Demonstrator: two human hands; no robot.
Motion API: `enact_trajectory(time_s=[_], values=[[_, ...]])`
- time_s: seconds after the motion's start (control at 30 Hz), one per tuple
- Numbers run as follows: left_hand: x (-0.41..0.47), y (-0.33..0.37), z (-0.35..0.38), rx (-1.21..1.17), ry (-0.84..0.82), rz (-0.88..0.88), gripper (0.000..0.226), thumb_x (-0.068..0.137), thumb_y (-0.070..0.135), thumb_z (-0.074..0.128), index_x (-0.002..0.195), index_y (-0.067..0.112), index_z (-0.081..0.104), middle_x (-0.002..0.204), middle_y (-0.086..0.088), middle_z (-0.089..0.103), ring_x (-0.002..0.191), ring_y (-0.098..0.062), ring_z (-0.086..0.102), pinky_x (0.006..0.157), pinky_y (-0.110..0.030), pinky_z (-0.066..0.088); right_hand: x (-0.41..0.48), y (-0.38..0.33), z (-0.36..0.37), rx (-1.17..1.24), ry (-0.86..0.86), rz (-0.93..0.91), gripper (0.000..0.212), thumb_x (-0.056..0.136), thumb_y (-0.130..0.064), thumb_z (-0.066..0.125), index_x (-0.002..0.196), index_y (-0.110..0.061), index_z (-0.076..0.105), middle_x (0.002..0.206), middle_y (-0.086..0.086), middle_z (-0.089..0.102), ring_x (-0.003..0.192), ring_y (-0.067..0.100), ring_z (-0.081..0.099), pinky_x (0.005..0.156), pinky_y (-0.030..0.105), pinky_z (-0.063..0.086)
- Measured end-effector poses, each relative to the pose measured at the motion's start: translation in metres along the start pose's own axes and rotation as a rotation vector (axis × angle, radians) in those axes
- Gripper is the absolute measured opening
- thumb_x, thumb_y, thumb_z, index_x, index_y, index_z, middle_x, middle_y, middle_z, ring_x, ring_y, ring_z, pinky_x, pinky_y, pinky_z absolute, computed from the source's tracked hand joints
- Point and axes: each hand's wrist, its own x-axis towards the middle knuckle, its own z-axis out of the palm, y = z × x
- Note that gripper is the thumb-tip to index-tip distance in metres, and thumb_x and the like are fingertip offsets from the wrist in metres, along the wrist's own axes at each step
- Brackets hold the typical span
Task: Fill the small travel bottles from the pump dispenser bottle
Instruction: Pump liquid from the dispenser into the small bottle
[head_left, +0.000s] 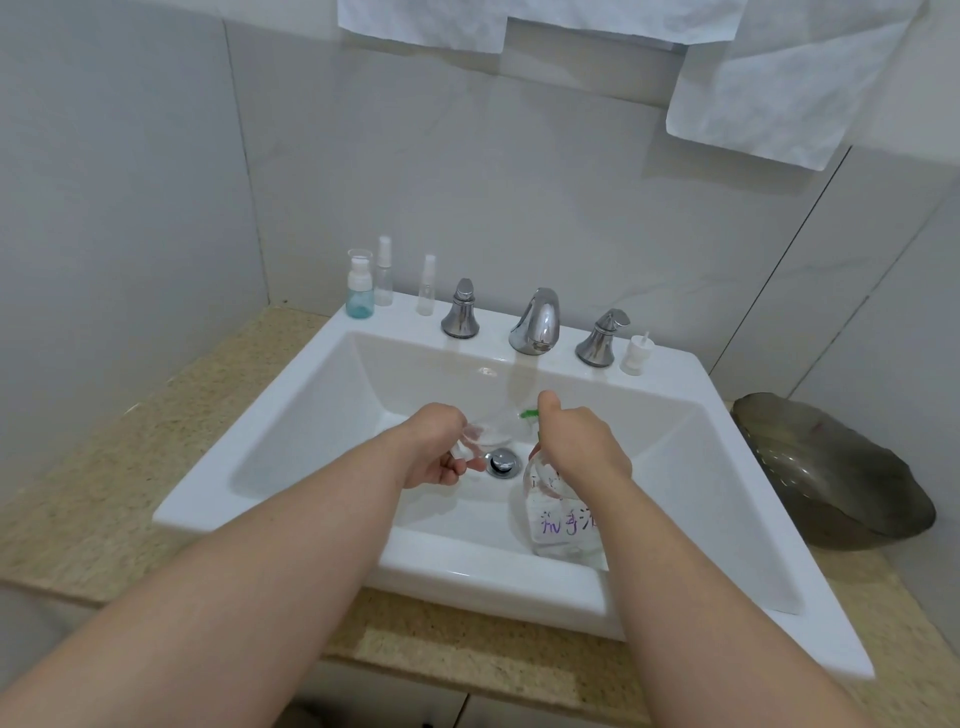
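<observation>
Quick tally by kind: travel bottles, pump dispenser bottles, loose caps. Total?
Small travel bottles: 4 (blue-filled bottle, two clear spray bottles on the sink ledge, clear bottle held in the left hand)
Pump dispenser bottle: 1, gripped by the right hand
Loose white pump cap: 1
Total: 6

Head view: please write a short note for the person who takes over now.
Left grip holds a small clear bottle over the sink.
Right grip holds the pump dispenser, thumb at its green nozzle.
On the back ledge: bottle with blue liquid, two spray bottles looking empty.
Left to do: fill the held bottle, its level unclear, then those two.
</observation>
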Motion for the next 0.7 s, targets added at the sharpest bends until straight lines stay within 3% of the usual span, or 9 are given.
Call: enact_trajectory(time_s=[0.1, 0.37, 0.7], values=[[-0.0004, 0.0007, 0.0001, 0.008, 0.001, 0.003, 0.026, 0.100, 0.009, 0.032, 0.103, 0.008, 0.059, 0.092, -0.023, 0.071, 0.048, -0.017, 0.042, 0.051, -0.025, 0.037, -0.0010, -0.0004, 0.0002, -0.011, 0.011, 0.001, 0.056, 0.092, -0.052, 0.024, 0.089, -0.010, 0.062, 0.095, 0.007, 0.065, 0.087, 0.025, 0.059, 0.071, 0.034, 0.042], [0.0015, 0.0008, -0.0004, -0.011, -0.001, 0.010, 0.025, 0.101, 0.010, 0.034, 0.106, 0.010, 0.059, 0.089, -0.023, 0.073, 0.048, -0.017, 0.042, 0.050, -0.024, 0.039, -0.0058, 0.0010, -0.0005, -0.056, 0.031, 0.016, 0.084, 0.094, -0.075, 0.011, 0.108, -0.013, 0.066, 0.109, 0.006, 0.065, 0.103, 0.029, 0.059, 0.084, 0.040, 0.045], [0.0026, -0.0004, -0.0018, -0.012, 0.000, 0.012, 0.027, 0.100, 0.010, 0.033, 0.108, 0.010, 0.058, 0.082, -0.021, 0.074, 0.047, -0.018, 0.042, 0.051, -0.025, 0.039, -0.0030, -0.0001, 0.0005, -0.004, 0.026, 0.013, 0.060, 0.094, -0.054, 0.021, 0.092, -0.009, 0.062, 0.093, 0.006, 0.063, 0.083, 0.023, 0.057, 0.070, 0.035, 0.042]])
